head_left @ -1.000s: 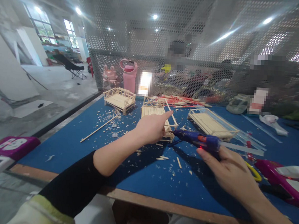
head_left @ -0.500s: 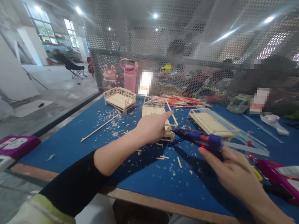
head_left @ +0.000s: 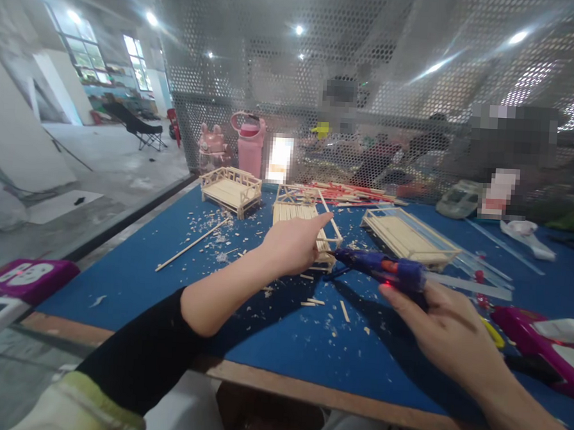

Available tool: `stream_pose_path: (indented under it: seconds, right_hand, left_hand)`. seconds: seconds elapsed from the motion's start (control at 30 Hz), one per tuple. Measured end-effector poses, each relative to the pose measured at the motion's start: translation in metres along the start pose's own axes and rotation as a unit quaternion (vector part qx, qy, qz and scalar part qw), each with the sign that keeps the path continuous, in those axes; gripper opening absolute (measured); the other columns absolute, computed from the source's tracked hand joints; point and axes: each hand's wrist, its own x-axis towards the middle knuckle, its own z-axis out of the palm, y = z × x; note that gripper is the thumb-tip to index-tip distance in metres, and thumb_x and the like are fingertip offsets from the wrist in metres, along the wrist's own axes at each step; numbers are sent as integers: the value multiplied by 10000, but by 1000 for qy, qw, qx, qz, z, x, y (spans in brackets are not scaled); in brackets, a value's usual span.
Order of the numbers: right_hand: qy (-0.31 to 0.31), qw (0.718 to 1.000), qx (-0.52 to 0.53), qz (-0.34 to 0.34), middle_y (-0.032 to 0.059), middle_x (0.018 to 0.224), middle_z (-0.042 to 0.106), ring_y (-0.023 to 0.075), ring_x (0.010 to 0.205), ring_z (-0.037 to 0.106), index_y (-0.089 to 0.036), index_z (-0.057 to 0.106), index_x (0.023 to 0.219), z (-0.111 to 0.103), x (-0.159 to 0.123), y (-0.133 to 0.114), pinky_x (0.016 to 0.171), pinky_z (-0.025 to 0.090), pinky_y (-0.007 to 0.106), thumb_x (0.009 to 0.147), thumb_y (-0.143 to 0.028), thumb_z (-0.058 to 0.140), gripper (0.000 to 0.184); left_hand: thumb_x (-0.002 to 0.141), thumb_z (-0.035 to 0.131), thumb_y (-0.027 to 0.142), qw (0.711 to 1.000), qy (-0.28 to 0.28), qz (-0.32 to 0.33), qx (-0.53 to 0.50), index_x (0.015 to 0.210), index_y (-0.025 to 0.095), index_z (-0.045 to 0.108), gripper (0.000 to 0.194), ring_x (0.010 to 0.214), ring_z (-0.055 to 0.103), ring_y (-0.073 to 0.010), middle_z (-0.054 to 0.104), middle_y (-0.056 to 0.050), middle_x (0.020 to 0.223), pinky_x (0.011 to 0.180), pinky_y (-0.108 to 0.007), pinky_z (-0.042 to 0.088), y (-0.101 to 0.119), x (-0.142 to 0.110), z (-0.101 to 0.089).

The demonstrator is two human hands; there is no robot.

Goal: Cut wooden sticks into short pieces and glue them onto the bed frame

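My left hand (head_left: pixel 292 244) is closed at the near right corner of the middle miniature bed (head_left: pixel 291 212), built of thin wooden sticks. Its index finger stretches along the bed's side rail; the other fingertips are hidden behind the hand. My right hand (head_left: pixel 454 333) is wrapped round a blue hot glue gun (head_left: pixel 385 265) with a small red light glowing. A clear glue stick (head_left: pixel 476 286) pokes out of the gun's back. The nozzle points left, and its tip reaches the bed's corner beside my left fingers.
Two more miniature stick beds stand left (head_left: pixel 230 191) and right (head_left: pixel 406 237). Red and plain sticks (head_left: pixel 350 194) lie behind. Wood scraps litter the blue tabletop (head_left: pixel 142 304). A pink bottle (head_left: pixel 250 149) stands before a perforated metal screen (head_left: pixel 275 67). Purple power strips (head_left: pixel 33 280) sit at the edges.
The glue gun has shifted very slightly to the left, its nozzle tip still at the bed's corner. My left hand and the bed stay in place.
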Motion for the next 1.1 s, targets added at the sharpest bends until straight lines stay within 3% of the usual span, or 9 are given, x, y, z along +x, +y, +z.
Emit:
stream_pose_path:
  seconds: [0.2,0.6,0.8,0.97,1.1]
  right_hand:
    - [-3,1000,8,15,49,609,698,235,578,641,-201,692,757,2,0,-1,504,469,300,756,-463,498,326]
    - [-3,999,12,-43,59,779,721,273,737,673,-209,698,910,5,-6,1,601,519,339,794,-436,497,325]
    - [40,999,-9,-24,58,836,736,281,808,683,-211,694,940,9,-7,3,637,532,338,795,-465,498,352]
    - [19,999,-9,-30,46,759,725,261,718,678,-208,697,933,8,-6,1,599,523,326,799,-470,482,364]
    - [48,998,-40,7,37,647,695,263,619,661,-219,696,873,2,-11,5,506,483,326,773,-519,480,383]
  left_hand:
    - [764,555,183,1000,7,5,5,1423,206,302,707,918,620,-237,692,-75,1032,708,-321,473,-1,1,2]
    - [766,545,184,1000,16,9,7,1424,207,301,702,919,626,-236,700,-71,1013,712,-321,478,-4,1,4]
    - [767,532,176,1000,3,7,6,1427,212,289,705,875,631,-223,698,-73,1017,692,-317,476,-3,1,2]
    - [754,532,174,1000,9,0,9,1431,223,276,725,897,626,-231,699,-69,1023,682,-315,473,-3,1,4]
    - [755,517,167,1000,7,4,16,1429,211,281,716,904,626,-238,697,-77,1027,682,-319,474,-3,1,4]
